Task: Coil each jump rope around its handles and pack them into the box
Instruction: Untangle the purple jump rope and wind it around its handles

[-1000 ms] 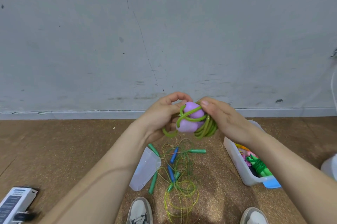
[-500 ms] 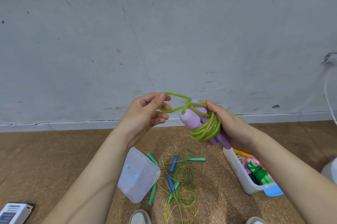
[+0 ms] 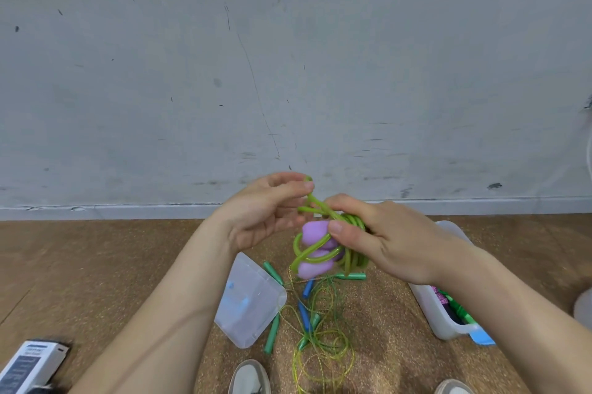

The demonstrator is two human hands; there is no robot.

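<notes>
Floor point(image 3: 96, 265): lid point(image 3: 253, 304), loose ropes point(image 3: 320, 339), box point(image 3: 429, 307)

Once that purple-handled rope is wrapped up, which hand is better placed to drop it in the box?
Probably the right. The right hand grips the coiled jump rope, and the box sits on the floor just below that forearm. The left hand only pinches the cord's loose loop, on the far side.

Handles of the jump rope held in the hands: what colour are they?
Light purple handles, wound with green rope; the head view, the only one, shows them clearly.
</notes>
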